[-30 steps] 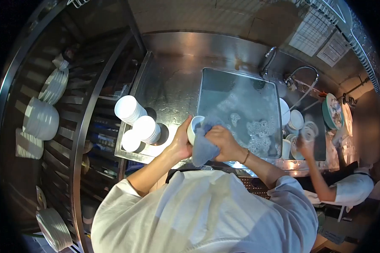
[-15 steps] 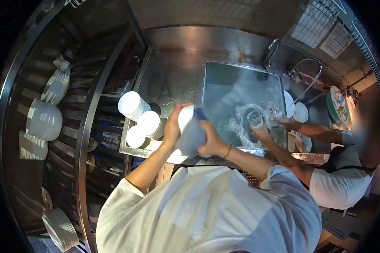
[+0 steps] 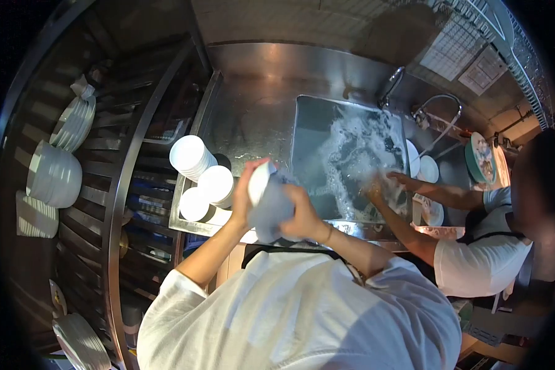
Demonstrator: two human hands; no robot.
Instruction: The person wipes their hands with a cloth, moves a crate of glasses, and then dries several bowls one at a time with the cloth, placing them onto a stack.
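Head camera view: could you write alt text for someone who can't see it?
A person's left hand holds a white dish while the right hand grips a grey-blue cloth against it. Stacked white dishes stand at left; a co-worker's hands are at a foamy sink.

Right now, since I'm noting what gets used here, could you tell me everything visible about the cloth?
The cloth is grey-blue, soft-looking and bunched up; blur hides its weave, and I can't tell whether it's wet. The right hand's grip holds it against a white cup, covering part of the cup, and its lower part reaches down below. It is in the air near the front edge of the steel counter.
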